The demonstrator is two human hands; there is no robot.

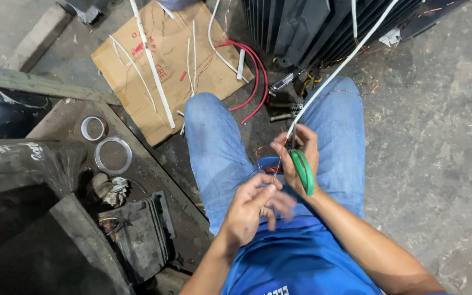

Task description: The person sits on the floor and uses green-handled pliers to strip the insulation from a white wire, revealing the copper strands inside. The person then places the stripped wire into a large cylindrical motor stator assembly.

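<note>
Scissors (303,170) with bright green handles sit in the right hand (297,158), the green loops lying across the palm side and the fingers (308,141) curled round them, closed on the handles; the blades point up and away and are mostly hidden behind the hand. White cable (338,68) runs in a long straight slant from the top of the view down to that same hand, meeting it right at the fingertips where the scissors' blades should be. Left hand (252,205) sits just below and beside, over the lap, its fingers (273,203) bunched together and blurred, seemingly pinching a very thin reddish wire (266,169) that loops between the two hands; whether they truly clamp it I cannot tell. Both hands hover between the knees of the blue jeans (214,147), above the concrete floor (432,136). Further out, a flattened cardboard sheet (165,60) carries white cable offcuts (151,63) and red wires (255,76), and a dark finned machine casing (301,27) stands beyond the knees.
</note>
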